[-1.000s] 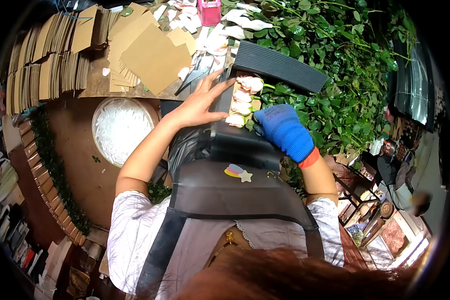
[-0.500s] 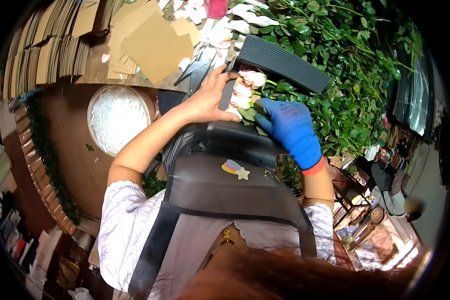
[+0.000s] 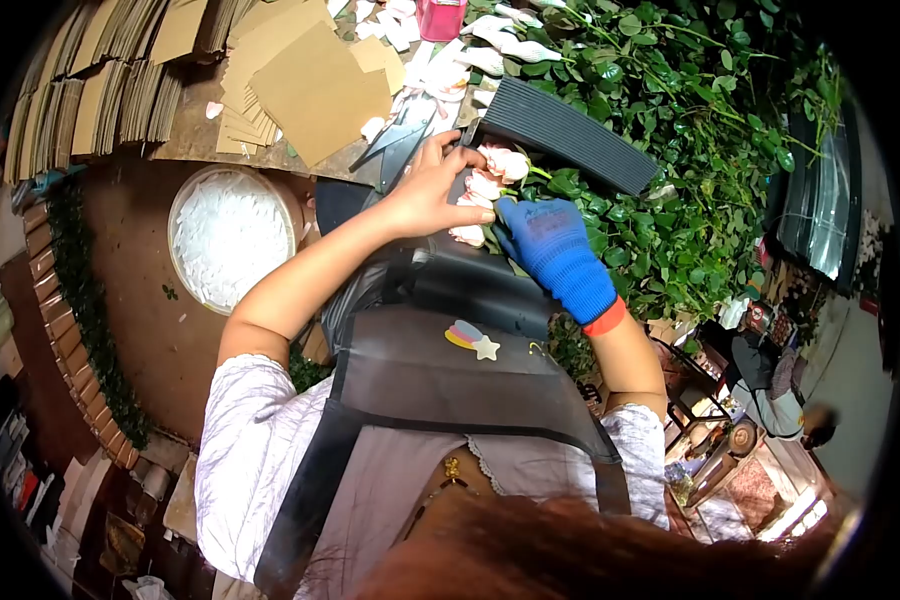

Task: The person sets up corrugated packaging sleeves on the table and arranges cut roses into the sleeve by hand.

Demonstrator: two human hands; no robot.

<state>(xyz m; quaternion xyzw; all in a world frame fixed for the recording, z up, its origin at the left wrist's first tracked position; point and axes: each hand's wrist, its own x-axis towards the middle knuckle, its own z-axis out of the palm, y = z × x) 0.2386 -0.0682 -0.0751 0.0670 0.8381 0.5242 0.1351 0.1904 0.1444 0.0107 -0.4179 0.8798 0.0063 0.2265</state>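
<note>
Beside the glossy leaves (image 3: 670,240): ruffled pink roses (image 3: 508,163)
Your left hand (image 3: 425,195): bare, spread wide along them
Your right hand (image 3: 550,235): ribbed blue glove (image 3: 582,285), grip hidden, cannot tell

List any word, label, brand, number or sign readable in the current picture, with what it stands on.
Readable text: none.
Dark print on the blue knitted glove with an orange-red cuff: too small and blurred to read.
Small red-and-white patch among the clutter at the right: too small to tell whether it bears writing.
</note>
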